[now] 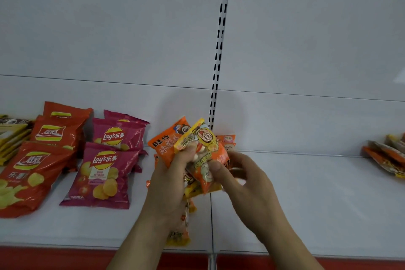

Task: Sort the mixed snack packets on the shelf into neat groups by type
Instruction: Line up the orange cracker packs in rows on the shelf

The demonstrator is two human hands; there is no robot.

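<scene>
Both hands hold a bunch of small orange and yellow snack packets above the white shelf, near its middle seam. My left hand grips the bunch from the left, thumb on the front packet. My right hand pinches the front packet's right side. More of the same orange packets lie on the shelf behind the bunch, and one lies under my left forearm. Magenta Lay's bags and orange-red Lay's bags lie in stacks at the left.
Yellow and dark packets sit at the far left edge. A pile of orange and brown packets lies at the far right. A slotted upright runs up the white back panel. The shelf front has a red strip.
</scene>
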